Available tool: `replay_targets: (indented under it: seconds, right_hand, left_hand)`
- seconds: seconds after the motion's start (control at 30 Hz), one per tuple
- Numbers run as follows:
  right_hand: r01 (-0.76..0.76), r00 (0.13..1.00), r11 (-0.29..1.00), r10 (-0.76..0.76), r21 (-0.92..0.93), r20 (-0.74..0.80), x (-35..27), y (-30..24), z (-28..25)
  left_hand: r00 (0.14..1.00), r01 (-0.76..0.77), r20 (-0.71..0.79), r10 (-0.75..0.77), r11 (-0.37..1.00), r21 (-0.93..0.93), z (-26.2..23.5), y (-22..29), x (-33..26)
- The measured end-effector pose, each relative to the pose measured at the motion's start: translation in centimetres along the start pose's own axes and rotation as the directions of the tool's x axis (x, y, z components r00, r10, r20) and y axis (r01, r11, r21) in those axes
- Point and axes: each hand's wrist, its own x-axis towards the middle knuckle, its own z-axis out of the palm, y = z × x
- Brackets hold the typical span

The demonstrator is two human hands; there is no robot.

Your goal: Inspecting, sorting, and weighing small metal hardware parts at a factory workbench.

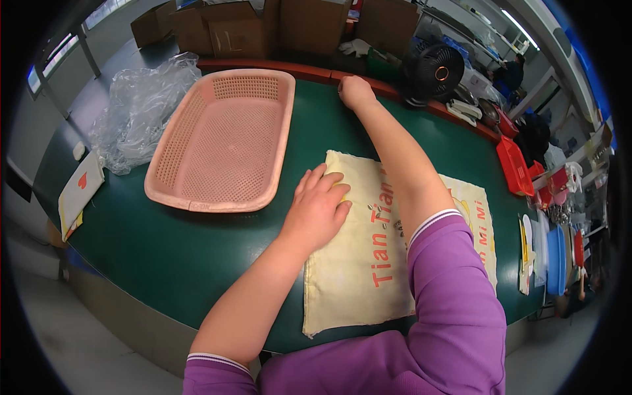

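A pale yellow cloth piece with red printed lettering lies flat on the green table in front of me. My left hand rests on its upper left edge, fingers spread. Across the cloth reaches my right arm, hiding part of the print. My right hand is closed at the table's far red edge; whatever is in its fingers is hidden. Small dark bits or marks show on the cloth beside my right arm. Left of the cloth sits a pink perforated plastic basket with nothing in it.
Crumpled clear plastic lies left of the basket, near a folded cloth with a red heart. Cardboard boxes line the back. A black fan and a red tray stand to the right. Another person is far off.
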Motion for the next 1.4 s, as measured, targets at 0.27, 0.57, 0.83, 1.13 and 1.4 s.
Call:
replay_targets:
  seconds: [0.27, 0.57, 0.83, 1.13, 1.4]
  right_hand:
    - [0.221, 0.963, 0.968, -0.236, 0.122, 0.127, -7.9, 1.0, -7.4]
    - [0.478, 0.811, 0.797, -0.562, 0.369, 0.164, -27.0, 0.9, -12.2]
    - [0.123, 0.981, 0.932, -0.063, 0.341, -0.182, -40.1, 14.4, -20.7]
    - [0.124, 0.952, 0.817, -0.258, 0.563, 0.165, -49.4, 16.1, -18.6]
    - [0.500, 0.841, 0.714, -0.535, 0.490, -0.080, -48.8, 13.8, -14.1]
  left_hand:
    - [0.996, -0.020, 0.087, 0.016, 0.999, 0.047, -0.8, 0.2, 0.4]
    - [0.993, -0.116, 0.038, 0.112, 0.985, 0.127, -1.1, 0.2, 0.3]
    - [0.943, -0.290, -0.130, 0.308, 0.947, 0.141, -1.6, 1.6, 0.4]
    - [0.919, -0.391, 0.073, 0.388, 0.920, 0.027, 1.4, 14.9, -0.8]
    - [0.854, -0.324, 0.390, 0.343, 0.939, -0.117, 6.0, 21.8, -5.9]
